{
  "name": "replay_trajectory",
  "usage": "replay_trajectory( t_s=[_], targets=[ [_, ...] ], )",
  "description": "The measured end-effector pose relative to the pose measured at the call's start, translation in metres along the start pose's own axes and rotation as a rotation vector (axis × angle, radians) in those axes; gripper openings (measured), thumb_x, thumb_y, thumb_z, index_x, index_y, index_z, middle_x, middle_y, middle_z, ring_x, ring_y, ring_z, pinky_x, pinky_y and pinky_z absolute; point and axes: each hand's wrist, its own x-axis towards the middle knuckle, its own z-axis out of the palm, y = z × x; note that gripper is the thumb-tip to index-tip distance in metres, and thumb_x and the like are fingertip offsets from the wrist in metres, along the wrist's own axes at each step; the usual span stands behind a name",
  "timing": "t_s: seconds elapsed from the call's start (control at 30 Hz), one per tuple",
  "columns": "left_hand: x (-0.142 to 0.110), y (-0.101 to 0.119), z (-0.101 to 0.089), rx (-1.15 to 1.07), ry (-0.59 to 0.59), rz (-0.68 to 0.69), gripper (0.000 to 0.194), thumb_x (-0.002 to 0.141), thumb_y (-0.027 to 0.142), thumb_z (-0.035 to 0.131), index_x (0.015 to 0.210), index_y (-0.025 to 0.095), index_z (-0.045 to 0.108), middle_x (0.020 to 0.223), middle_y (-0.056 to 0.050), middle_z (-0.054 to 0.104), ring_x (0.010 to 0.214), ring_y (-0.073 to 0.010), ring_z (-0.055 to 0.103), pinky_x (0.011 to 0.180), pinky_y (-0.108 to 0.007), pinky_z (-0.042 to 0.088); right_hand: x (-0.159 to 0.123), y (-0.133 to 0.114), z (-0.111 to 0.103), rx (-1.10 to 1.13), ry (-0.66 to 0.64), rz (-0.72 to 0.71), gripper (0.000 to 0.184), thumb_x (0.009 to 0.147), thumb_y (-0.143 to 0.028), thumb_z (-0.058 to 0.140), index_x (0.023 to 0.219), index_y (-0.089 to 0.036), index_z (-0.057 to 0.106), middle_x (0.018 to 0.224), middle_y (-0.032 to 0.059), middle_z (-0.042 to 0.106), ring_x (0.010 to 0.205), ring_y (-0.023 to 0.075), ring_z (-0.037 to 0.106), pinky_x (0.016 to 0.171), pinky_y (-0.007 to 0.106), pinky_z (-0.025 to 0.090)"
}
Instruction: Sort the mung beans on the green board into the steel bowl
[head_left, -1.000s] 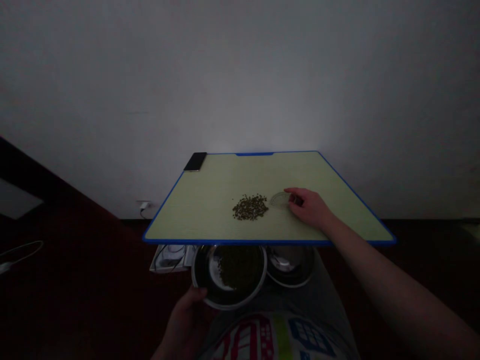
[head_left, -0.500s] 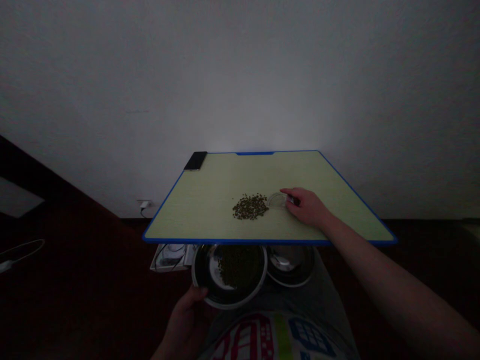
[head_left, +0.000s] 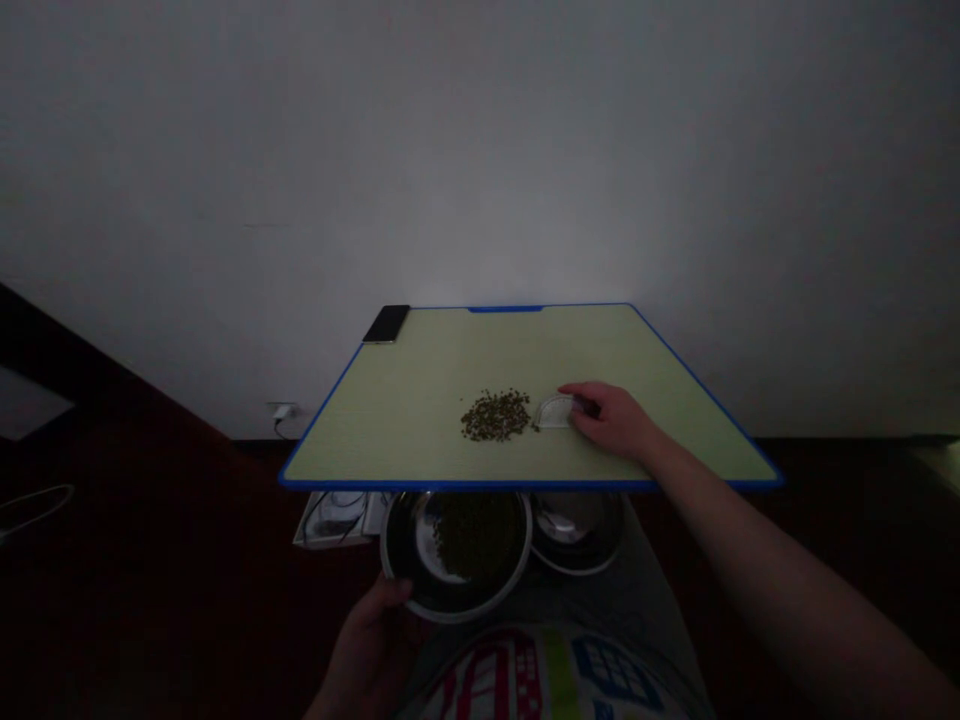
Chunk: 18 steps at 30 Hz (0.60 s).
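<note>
Between the fingers of my right hand (head_left: 609,415) is a clear protractor (head_left: 555,411), a half-round sheet held low over the pale tabletop (head_left: 420,440). Just left of it lies a loose pile of small brown-green grains (head_left: 496,415), too small to name surely. My left hand (head_left: 373,625) grips the rim of a metal bowl (head_left: 457,610), thumb over the edge, below the table's front edge. Dark green grains (head_left: 476,535) cover the right part of that bowl's bottom. A second metal bowl (head_left: 576,571) rests on my lap to its right, its inside dim.
A dark phone (head_left: 387,324) lies at the table's back left corner. The blue table edge (head_left: 465,486) overhangs both bowls. Under the table at left stands a white box with cables (head_left: 334,520). A charger (head_left: 284,411) is plugged into the wall (head_left: 480,150) behind.
The protractor has tilted and drawn slightly away from the grain pile, which looks a little looser. The whole view has shifted slightly. My left hand keeps its hold on the bowl.
</note>
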Motion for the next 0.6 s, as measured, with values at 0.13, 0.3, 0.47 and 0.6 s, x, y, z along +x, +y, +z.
replay_trajectory(
  t_s=[0.13, 0.3, 0.47, 0.6],
  targets=[
    [0.001, -0.001, 0.002, -0.016, 0.013, -0.001, 0.024, 0.068, 0.007, 0.064, 0.089, 0.014, 0.075, 0.072, -0.009, 0.080, 0.085, -0.0358, 0.076, 0.087, -0.055, 0.057, -0.006, 0.001, -0.001, 0.012, 0.018, 0.012, 0.045, 0.076, -0.021, 0.056, 0.118, -0.015, 0.070, 0.090, 0.0078, 0.072, 0.072, 0.0179, 0.062, 0.071, 0.031, 0.049],
    [0.002, -0.004, 0.002, -0.019, 0.003, -0.003, 0.018, 0.068, 0.007, 0.065, 0.082, 0.015, 0.074, 0.074, -0.010, 0.081, 0.087, -0.0367, 0.075, 0.086, -0.056, 0.058, -0.015, 0.000, -0.005, 0.044, -0.009, 0.020, 0.043, 0.076, -0.022, 0.056, 0.116, -0.016, 0.070, 0.088, 0.0073, 0.072, 0.072, 0.0180, 0.063, 0.069, 0.031, 0.050],
    [0.001, -0.006, 0.002, -0.034, 0.006, 0.002, 0.023, 0.066, 0.005, 0.066, 0.086, 0.015, 0.075, 0.075, -0.009, 0.081, 0.075, -0.0342, 0.076, 0.085, -0.055, 0.058, -0.023, -0.004, -0.009, 0.052, -0.049, -0.022, 0.043, 0.078, -0.021, 0.055, 0.118, -0.017, 0.070, 0.092, 0.0076, 0.072, 0.075, 0.0185, 0.064, 0.072, 0.032, 0.050],
    [0.002, -0.007, 0.003, -0.035, -0.009, 0.007, 0.020, 0.067, 0.005, 0.065, 0.081, 0.015, 0.075, 0.068, -0.008, 0.079, 0.066, -0.0303, 0.075, 0.080, -0.051, 0.060, -0.032, -0.004, -0.011, 0.039, -0.012, 0.014, 0.042, 0.079, -0.023, 0.055, 0.119, -0.018, 0.069, 0.096, 0.0084, 0.073, 0.078, 0.0198, 0.066, 0.072, 0.032, 0.051]
  ],
)
